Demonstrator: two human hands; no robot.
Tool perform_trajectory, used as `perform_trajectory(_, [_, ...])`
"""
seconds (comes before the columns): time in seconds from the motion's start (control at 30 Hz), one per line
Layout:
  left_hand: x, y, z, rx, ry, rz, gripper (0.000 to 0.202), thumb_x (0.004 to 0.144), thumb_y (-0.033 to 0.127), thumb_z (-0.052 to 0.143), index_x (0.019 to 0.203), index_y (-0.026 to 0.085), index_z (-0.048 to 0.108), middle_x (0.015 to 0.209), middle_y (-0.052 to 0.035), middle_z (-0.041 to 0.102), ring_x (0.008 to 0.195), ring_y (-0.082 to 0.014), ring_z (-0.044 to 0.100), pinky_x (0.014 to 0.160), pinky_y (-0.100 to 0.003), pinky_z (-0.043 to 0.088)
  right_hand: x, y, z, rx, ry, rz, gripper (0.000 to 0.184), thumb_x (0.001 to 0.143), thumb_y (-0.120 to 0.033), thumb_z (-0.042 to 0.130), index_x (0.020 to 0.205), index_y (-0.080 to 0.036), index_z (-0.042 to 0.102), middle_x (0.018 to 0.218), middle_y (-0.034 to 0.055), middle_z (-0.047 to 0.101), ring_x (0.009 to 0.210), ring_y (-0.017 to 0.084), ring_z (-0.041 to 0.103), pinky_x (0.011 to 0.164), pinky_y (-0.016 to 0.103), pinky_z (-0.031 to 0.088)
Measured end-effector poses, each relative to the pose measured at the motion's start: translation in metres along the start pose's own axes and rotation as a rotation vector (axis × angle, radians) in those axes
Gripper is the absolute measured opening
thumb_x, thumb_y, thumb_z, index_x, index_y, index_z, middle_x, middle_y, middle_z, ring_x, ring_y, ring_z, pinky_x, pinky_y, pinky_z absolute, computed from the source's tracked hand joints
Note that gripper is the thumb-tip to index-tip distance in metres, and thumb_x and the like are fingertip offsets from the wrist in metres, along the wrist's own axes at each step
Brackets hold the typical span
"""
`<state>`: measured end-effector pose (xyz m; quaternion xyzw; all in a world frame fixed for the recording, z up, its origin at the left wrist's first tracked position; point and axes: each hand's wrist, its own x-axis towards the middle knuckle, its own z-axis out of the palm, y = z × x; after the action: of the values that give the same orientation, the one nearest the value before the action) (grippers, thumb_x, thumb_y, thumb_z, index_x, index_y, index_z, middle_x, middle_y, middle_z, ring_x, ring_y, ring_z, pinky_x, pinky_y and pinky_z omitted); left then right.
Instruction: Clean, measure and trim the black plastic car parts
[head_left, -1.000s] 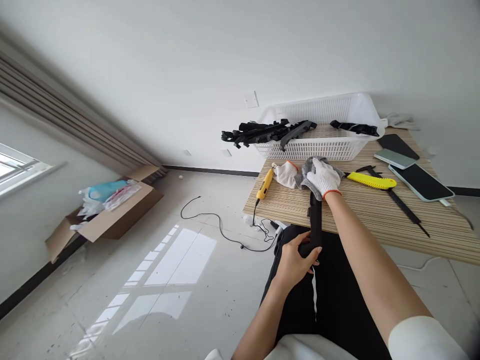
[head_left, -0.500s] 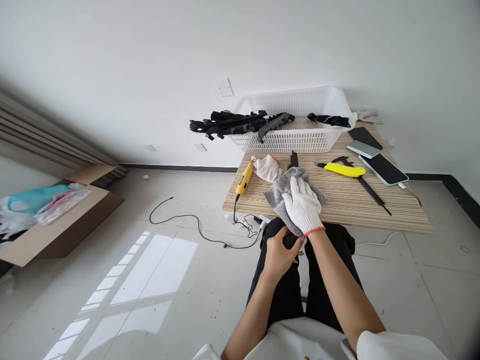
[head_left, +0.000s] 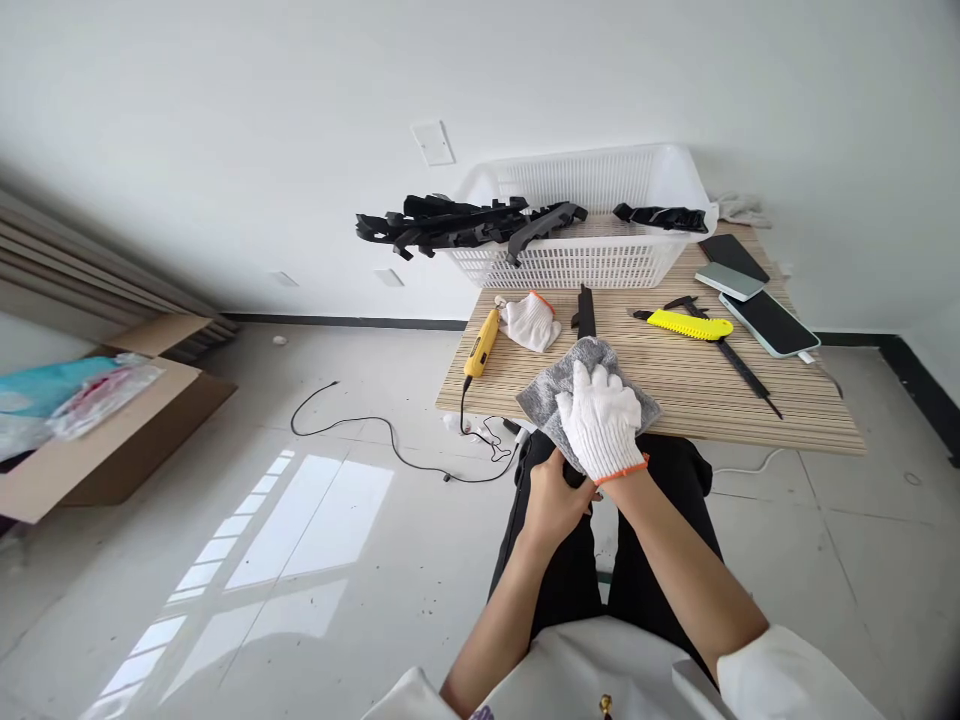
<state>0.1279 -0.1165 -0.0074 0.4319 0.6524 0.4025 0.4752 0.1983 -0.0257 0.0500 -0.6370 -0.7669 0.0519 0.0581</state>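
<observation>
A long black plastic part extends from my lap over the near edge of the table, its far end showing beyond a grey cloth. My bare left hand is closed around the part's near end. My right hand, in a white knitted glove with an orange cuff, presses and grips the cloth over the middle of the part, with its fingers bent. The cloth hides that middle stretch. A spare white glove and a yellow corded tool lie to the left on the table.
Behind stands a white plastic basket with several black parts across its rim. On the right lie a yellow utility knife, a black caliper and a phone. A cardboard box and cable are on the floor.
The gloved right hand and cloth have slid back a little towards me, and its fingers are more bent. More of the black part's far end shows. The view has shifted slightly.
</observation>
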Motion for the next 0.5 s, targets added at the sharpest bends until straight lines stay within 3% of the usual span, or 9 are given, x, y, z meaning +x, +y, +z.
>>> perform_trajectory(0.2, [0.000, 0.005, 0.000, 0.014, -0.005, 0.019, 0.024, 0.080, 0.024, 0.068, 0.103, 0.016, 0.064, 0.061, 0.0001, 0.070, 0.051, -0.0205, 0.072, 0.042, -0.023, 0.055, 0.015, -0.009, 0.005, -0.013, 0.037, 0.027, 0.061, 0.097, -0.036, 0.046, 0.152, -0.010, 0.048, 0.133, 0.0283, 0.058, 0.097, 0.036, 0.059, 0.071, 0.048, 0.050])
perform_trajectory(0.5, [0.000, 0.002, 0.000, -0.021, -0.025, 0.041, 0.025, 0.087, 0.036, 0.067, 0.102, 0.017, 0.064, 0.068, -0.0026, 0.071, 0.056, -0.0206, 0.074, 0.040, -0.020, 0.053, 0.023, -0.003, 0.011, 0.023, 0.077, 0.005, 0.075, 0.095, -0.042, 0.056, 0.158, -0.007, 0.037, 0.149, 0.0267, 0.049, 0.117, 0.038, 0.054, 0.087, 0.049, 0.050])
